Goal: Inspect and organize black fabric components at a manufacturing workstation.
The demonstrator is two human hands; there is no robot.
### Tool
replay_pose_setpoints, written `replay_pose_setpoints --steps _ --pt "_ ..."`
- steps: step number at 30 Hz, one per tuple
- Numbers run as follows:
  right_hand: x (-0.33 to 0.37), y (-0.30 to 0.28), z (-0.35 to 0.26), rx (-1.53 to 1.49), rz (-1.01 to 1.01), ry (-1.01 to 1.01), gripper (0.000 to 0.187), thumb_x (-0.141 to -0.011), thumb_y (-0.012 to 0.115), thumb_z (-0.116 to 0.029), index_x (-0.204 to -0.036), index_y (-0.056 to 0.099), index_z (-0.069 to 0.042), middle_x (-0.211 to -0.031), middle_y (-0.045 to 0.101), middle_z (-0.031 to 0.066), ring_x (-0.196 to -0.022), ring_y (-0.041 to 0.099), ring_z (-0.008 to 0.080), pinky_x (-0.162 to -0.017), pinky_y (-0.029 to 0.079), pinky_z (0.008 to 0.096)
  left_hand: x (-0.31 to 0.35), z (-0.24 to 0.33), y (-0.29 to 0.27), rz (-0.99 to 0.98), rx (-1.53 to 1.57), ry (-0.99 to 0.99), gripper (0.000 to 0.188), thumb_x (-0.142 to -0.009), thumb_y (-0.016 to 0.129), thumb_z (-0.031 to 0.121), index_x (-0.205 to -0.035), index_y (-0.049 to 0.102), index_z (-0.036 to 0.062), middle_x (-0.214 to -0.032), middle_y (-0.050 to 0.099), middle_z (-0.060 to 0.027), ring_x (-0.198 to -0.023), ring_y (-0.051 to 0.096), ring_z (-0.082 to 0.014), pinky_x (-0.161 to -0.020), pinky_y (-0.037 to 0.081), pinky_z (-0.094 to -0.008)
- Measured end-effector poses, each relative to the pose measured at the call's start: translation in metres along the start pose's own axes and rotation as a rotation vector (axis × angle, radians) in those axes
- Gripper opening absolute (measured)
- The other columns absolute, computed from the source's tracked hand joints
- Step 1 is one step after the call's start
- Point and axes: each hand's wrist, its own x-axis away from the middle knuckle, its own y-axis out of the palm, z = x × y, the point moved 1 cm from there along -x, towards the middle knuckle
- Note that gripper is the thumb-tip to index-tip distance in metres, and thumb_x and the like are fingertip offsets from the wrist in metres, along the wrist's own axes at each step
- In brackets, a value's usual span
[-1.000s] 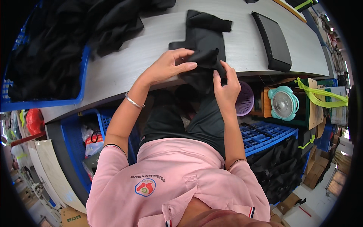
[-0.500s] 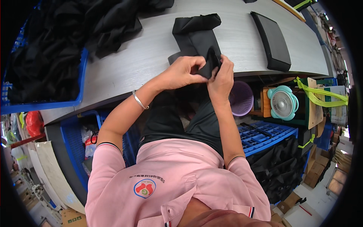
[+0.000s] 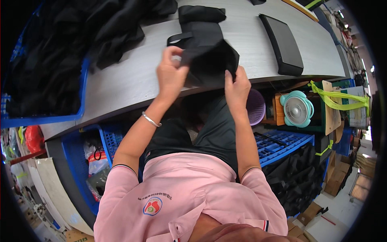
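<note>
A black fabric pouch point(image 3: 201, 34) lies partly on the table's front edge, its near end spread wide into a dark opening. My left hand point(image 3: 171, 74) grips the left side of that opening between thumb and fingers, somewhat blurred. At the opening's right side, my right hand point(image 3: 238, 88) pinches the cloth with the thumb on top. A small strap loop point(image 3: 179, 37) sticks out from the pouch's left side, and its far end is folded into a roll. The inside of the pouch is too dark to make out.
On the grey table point(image 3: 117, 76), a flat black padded panel point(image 3: 284, 44) lies at the right. A blue basket point(image 3: 82, 97) heaped with black fabric point(image 3: 48, 60) stands at the left. Below the table are a purple basket point(image 3: 255, 107), a turquoise fan point(image 3: 298, 109) and a blue crate point(image 3: 282, 147).
My hands have moved apart, the left one leftward and away from me. The pouch's near end has widened from a bunched fold into an opening, and its strap loop now shows.
</note>
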Motion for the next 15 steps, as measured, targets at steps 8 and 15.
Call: replay_pose_setpoints --steps 8,15 --pt "-0.077 -0.061 0.079 -0.201 -0.158 0.026 0.057 -0.087 0.077 -0.024 -0.134 0.056 -0.002 -0.116 0.061 0.0108 -0.09 0.062 0.0172 -0.077 0.05 0.0286 -0.009 -0.005 -0.016 -0.099 -0.027 -0.022 0.045 -0.077 0.067 -0.006 -0.119 0.057 0.0052 -0.095 0.066 -0.0028 -0.055 0.047 -0.0075 -0.056 0.042 -0.0246" --pt "-0.138 -0.087 0.161 0.836 0.131 -0.149 0.043 -0.091 0.068 -0.04 -0.124 0.067 -0.012 -0.125 0.062 0.0095 -0.117 0.057 0.0301 -0.096 0.046 0.0431 0.017 0.017 -0.02 -0.035 0.162 0.052 0.056 -0.084 0.073 0.004 -0.134 0.046 -0.0019 -0.133 0.053 -0.0106 -0.079 0.057 -0.0078 -0.059 0.047 -0.0204"
